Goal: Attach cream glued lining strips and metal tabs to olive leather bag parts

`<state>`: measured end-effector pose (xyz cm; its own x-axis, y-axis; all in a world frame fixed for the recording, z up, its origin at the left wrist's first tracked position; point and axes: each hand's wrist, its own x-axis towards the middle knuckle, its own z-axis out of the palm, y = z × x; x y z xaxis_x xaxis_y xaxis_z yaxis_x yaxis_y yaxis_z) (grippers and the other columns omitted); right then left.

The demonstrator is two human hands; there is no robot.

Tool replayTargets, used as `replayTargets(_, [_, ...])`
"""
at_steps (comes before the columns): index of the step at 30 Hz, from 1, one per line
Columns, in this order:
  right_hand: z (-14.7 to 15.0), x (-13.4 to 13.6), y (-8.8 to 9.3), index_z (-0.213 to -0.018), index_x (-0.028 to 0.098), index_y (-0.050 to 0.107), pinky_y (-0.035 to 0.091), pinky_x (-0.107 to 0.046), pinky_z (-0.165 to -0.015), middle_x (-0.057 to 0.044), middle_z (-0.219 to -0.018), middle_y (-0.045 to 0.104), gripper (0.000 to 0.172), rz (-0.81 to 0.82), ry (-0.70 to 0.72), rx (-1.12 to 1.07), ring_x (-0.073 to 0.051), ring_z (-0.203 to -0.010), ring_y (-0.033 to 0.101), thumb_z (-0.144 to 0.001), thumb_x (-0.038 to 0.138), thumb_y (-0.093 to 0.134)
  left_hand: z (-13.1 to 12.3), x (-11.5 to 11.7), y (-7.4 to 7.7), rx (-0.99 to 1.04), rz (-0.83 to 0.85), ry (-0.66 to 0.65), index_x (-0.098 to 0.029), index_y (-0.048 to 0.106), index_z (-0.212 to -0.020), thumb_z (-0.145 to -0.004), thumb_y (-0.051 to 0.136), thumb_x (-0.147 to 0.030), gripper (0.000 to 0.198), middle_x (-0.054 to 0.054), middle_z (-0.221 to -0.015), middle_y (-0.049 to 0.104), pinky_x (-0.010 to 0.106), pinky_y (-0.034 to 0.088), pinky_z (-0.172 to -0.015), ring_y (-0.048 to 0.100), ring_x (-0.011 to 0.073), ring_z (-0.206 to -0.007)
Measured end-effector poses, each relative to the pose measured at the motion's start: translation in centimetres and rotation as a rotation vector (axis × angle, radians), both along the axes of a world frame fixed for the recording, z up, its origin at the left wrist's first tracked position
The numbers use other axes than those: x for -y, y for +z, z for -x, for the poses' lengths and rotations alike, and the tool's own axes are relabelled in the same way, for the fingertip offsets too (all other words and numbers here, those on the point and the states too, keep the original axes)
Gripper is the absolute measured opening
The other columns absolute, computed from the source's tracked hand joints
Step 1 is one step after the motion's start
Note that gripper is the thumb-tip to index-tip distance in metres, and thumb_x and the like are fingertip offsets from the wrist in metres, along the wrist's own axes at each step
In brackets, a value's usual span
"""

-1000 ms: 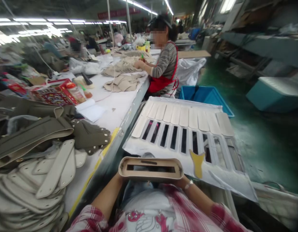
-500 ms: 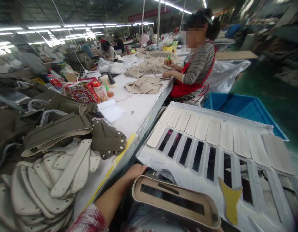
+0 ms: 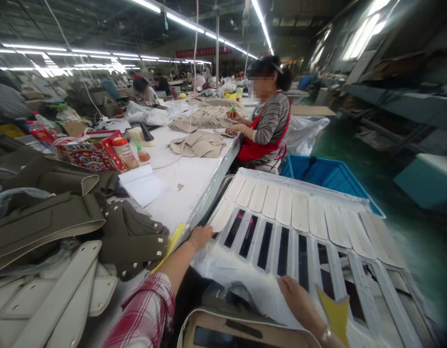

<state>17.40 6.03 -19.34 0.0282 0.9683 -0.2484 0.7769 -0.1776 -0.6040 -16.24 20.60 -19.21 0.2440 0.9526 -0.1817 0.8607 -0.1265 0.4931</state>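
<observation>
Left hand [image 3: 201, 237] open, empty, at 8 o'clock of slotted white template [image 3: 274, 251]. Right hand [image 3: 298, 297] open on plastic sheet [image 3: 245, 285], yellow cutout [image 3: 334, 314] at 3 o'clock.

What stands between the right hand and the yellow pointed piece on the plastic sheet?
Nothing visible: the right hand is right beside the yellow piece, with only the white plastic sheet showing between them.
</observation>
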Motion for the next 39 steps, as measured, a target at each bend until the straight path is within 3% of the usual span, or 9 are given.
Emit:
replayTargets(6, [4.8,-1.9,-1.7,-0.112,0.015,0.056,0.041,-0.042,-0.084,-0.013,-0.113,0.056,0.037,-0.23,0.411,0.312,-0.028,-0.099,0.053,-0.083,0.036,0.045,-1.4,0.1,0.8,0.39,0.057,0.236,-0.019,0.054,-0.113,-0.083,0.054,-0.034,0.034,0.011,-0.123,0.051,0.035,0.04,-0.094,0.049,0.0228,-0.113])
replayTargets(11, [5.3,-3.4,-1.8,-0.125,0.013,0.049,0.039,-0.045,-0.088,-0.016,-0.118,0.054,0.053,-0.228,0.459,0.418,-0.031,-0.104,0.051,-0.078,0.037,0.055,-3.4,-0.9,-0.3,0.781,0.279,0.439,-0.011,0.052,-0.113,-0.085,0.05,-0.046,0.045,0.013,-0.097,0.065,0.028,0.053,-0.065,0.065,0.0173,-0.077])
replayTargets(16, [5.2,-4.6,-1.4,-0.134,0.015,0.042,0.027,-0.048,-0.102,-0.016,-0.14,0.037,0.067,-0.094,0.506,0.442,-0.033,-0.125,0.035,-0.074,0.04,0.058,-3.9,-1.7,-1.6,1.022,0.463,0.519,-0.009,0.061,-0.093,-0.065,0.073,-0.042,0.045,0.01,-0.073,0.067,0.028,0.051,-0.051,0.065,0.0211,-0.064])
replayTargets(22, [4.7,-4.2,-2.0,-0.14,0.016,0.031,0.015,-0.047,-0.109,-0.01,-0.148,0.022,0.07,0.055,0.446,0.366,-0.029,-0.132,0.027,-0.078,0.046,0.047,-1.7,5.2,-2.5,1.271,0.379,0.566,-0.015,0.06,-0.092,-0.068,0.068,-0.045,0.039,0.006,-0.08,0.068,0.028,0.052,-0.061,0.065,0.0218,-0.079])
replayTargets(25, [4.4,-4.0,-1.3,-0.141,0.017,0.028,0.013,-0.047,-0.11,-0.01,-0.149,0.019,0.072,0.101,0.456,0.33,-0.027,-0.134,0.024,-0.077,0.044,0.047,-1.8,7.9,-1.5,1.348,0.302,0.574,-0.016,0.059,-0.083,-0.064,0.072,-0.041,0.034,0.004,-0.076,0.067,0.028,0.052,-0.065,0.065,0.0224,-0.081])
replayTargets(29, [5.2,-3.1,-0.4,-0.141,0.012,0.027,0.014,-0.047,-0.109,-0.015,-0.149,0.016,0.076,0.144,0.492,0.297,-0.028,-0.133,0.025,-0.075,0.041,0.05,-3.4,4.0,3.4,1.465,0.185,0.611,-0.017,0.055,-0.08,-0.065,0.07,-0.039,0.03,0.003,-0.075,0.066,0.029,0.052,-0.071,0.064,0.0214,-0.085])
replayTargets(34, [5.7,-3.0,0.5,-0.138,0.009,0.033,0.027,-0.042,-0.107,-0.017,-0.145,0.027,0.07,0.085,0.432,0.218,-0.029,-0.13,0.031,-0.075,0.032,0.052,-4.0,-3.5,14.5,1.538,0.17,0.369,-0.014,0.057,-0.091,-0.071,0.063,-0.032,0.027,0.007,-0.084,0.067,0.029,0.051,-0.077,0.064,0.0186,-0.085])
replayTargets(36, [4.6,-4.1,3.8,-0.141,0.007,0.025,0.033,-0.041,-0.105,-0.019,-0.142,0.031,0.072,-0.049,0.264,0.159,-0.028,-0.129,0.035,-0.08,0.038,0.048,-3.4,-3.6,18.8,1.51,0.263,0.204,-0.012,0.059,-0.087,-0.068,0.067,-0.024,0.024,0.007,-0.08,0.067,0.027,0.052,-0.072,0.065,0.0175,-0.077])
replayTargets(39, [2.6,-5.0,13.3,-0.143,0.011,0.014,0.026,-0.051,-0.107,-0.018,-0.147,0.019,0.077,-0.61,0.044,0.294,-0.031,-0.134,0.02,-0.083,0.047,0.046,-2.2,-1.5,23.3,1.349,0.463,0.074,-0.008,0.06,-0.081,-0.064,0.069,-0.017,0.021,0.009,-0.072,0.066,0.024,0.052,-0.056,0.064,0.0173,-0.061])
